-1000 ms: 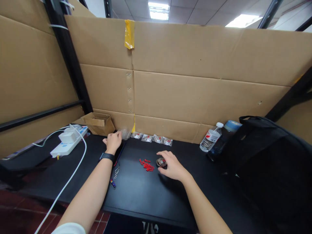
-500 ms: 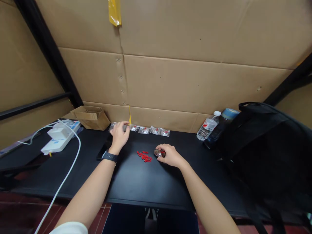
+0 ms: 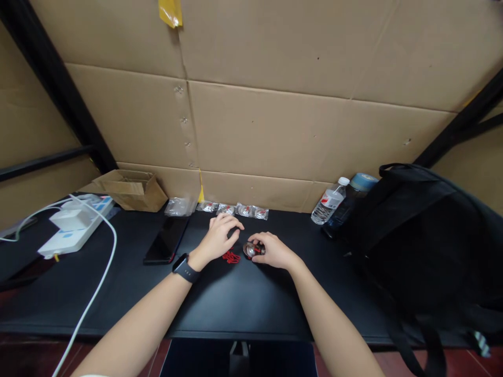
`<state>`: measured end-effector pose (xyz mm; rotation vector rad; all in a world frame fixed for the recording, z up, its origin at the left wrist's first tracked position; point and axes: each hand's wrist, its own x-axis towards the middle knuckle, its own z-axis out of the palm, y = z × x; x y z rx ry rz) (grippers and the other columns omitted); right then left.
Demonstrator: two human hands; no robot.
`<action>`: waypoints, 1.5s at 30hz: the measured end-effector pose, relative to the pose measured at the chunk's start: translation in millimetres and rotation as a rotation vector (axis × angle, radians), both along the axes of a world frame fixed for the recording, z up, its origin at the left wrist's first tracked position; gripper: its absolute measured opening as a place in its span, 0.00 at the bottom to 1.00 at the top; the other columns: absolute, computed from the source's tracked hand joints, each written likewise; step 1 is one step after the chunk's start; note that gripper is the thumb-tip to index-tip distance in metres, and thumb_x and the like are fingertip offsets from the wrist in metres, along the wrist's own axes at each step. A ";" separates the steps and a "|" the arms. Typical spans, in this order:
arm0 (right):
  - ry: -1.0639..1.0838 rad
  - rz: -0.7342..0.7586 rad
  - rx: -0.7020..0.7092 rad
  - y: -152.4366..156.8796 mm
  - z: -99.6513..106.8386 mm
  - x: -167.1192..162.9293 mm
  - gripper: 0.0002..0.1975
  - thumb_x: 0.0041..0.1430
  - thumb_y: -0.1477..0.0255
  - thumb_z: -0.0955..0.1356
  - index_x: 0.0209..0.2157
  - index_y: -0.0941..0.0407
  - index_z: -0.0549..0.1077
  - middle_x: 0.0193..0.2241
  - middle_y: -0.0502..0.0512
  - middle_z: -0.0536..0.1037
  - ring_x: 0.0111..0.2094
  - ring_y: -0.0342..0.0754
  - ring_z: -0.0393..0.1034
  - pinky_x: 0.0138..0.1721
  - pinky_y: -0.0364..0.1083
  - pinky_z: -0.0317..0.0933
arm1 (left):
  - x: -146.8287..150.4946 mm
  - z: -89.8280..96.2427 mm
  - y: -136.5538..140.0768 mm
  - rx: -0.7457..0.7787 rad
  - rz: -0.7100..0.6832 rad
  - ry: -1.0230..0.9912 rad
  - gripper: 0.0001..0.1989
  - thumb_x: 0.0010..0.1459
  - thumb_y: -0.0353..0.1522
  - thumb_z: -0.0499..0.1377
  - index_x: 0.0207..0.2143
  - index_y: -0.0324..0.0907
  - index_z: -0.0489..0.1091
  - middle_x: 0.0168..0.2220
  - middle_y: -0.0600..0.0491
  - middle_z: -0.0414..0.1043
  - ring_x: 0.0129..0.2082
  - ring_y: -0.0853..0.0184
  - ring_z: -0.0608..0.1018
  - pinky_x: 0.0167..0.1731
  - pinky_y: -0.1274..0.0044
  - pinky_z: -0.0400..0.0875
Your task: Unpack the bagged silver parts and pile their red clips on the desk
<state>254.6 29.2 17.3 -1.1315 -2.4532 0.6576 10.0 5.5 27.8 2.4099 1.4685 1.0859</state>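
My right hand (image 3: 276, 252) is closed around a shiny round metal piece (image 3: 250, 250) with a domed middle, which looks like a small finger cymbal. Some red shows beside its fingers. To its left, my left hand (image 3: 223, 236) hovers with fingers apart and nothing visible in them. Partly under that hand lies a small heap of red cords (image 3: 231, 257). Along the cardboard wall, several clear packets (image 3: 244, 210) hold similar silver round pieces with red bits. A pile of clear plastic bags (image 3: 179, 206) lies at their left end.
On the black table (image 3: 243, 303) a phone (image 3: 167, 240) lies left of my hands. Farther left are a brown cardboard box (image 3: 135, 192) and a white power strip (image 3: 74, 235) with a cable. To the right stand a water bottle (image 3: 329, 203), a blue-lidded bottle (image 3: 362, 182) and a black backpack (image 3: 424, 246).
My left hand has come away from the plastic bags, moving right and nearer to me, over the red cords. My right hand keeps its hold on the metal piece. The view has shifted slightly.
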 end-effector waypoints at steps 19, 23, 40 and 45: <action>0.796 -0.062 -0.357 -12.5 6.2 -26.7 0.25 0.46 0.68 0.80 0.48 0.55 0.77 0.44 0.57 0.81 0.43 0.51 0.80 0.46 0.49 0.73 | 11.1 1.4 -6.5 -0.032 -0.141 -0.050 0.06 0.70 0.36 0.57 0.42 0.47 0.74 0.47 0.51 0.75 0.51 0.59 0.72 0.51 0.68 0.61; 0.550 -0.077 -0.084 -9.5 15.4 -17.0 0.23 0.46 0.69 0.79 0.47 0.55 0.78 0.44 0.56 0.80 0.41 0.49 0.78 0.42 0.47 0.71 | 7.2 -1.3 -3.4 -0.035 -0.119 0.039 0.06 0.71 0.36 0.56 0.43 0.47 0.72 0.48 0.51 0.75 0.50 0.60 0.72 0.49 0.68 0.59; 0.334 0.071 0.059 -13.1 24.3 -7.4 0.21 0.45 0.77 0.75 0.44 0.53 0.79 0.39 0.52 0.78 0.35 0.45 0.72 0.36 0.43 0.67 | 7.9 1.0 -7.8 -0.110 -0.170 0.137 0.03 0.71 0.34 0.57 0.42 0.46 0.70 0.47 0.54 0.74 0.49 0.62 0.72 0.47 0.69 0.54; 0.402 0.053 0.075 -10.7 26.4 -6.5 0.20 0.47 0.75 0.75 0.45 0.54 0.80 0.39 0.53 0.78 0.36 0.46 0.73 0.36 0.44 0.67 | 6.5 -3.3 -5.2 -0.095 -0.142 0.160 0.03 0.71 0.33 0.57 0.42 0.46 0.70 0.47 0.54 0.75 0.49 0.62 0.72 0.47 0.68 0.54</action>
